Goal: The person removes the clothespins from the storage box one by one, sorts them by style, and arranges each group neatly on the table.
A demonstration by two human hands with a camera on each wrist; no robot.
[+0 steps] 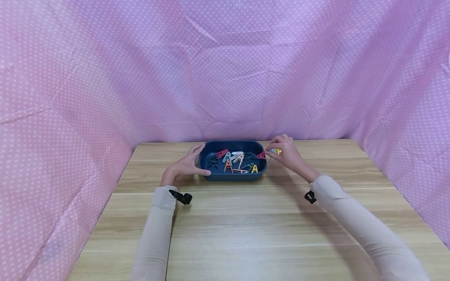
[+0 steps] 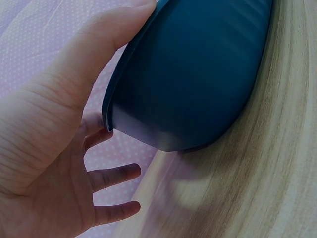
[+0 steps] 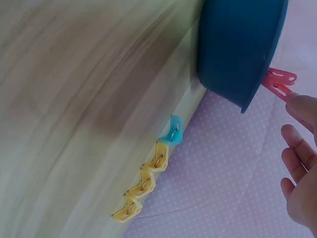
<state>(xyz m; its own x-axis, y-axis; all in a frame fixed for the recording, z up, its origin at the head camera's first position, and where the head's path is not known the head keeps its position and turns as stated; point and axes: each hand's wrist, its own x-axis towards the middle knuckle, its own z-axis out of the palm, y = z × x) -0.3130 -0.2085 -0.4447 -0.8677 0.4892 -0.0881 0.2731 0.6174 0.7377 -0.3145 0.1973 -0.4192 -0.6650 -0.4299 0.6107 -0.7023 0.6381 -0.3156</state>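
A dark blue plastic basin (image 1: 233, 176) stands near the table's back edge, with several plastic clothespins in mixed colours lying in it. My left hand (image 1: 186, 163) holds the basin's left end, thumb on the near rim and index finger at the far rim; in the left wrist view, two other fingers stick out free. At the right rim, my right hand (image 1: 286, 154) pinches a red clothespin (image 3: 283, 77) between thumb and index finger. The clothespin's front end overlaps the rim, while the other right-hand fingers are loosely bent.
To the right of the basin, a light blue clothespin (image 3: 174, 131) and several yellow clothespins (image 3: 143, 183) form a row along the table's back edge, partly behind my right hand in the head view. Pink dotted cloth (image 1: 225, 78) hangs behind the wooden table (image 1: 232, 230).
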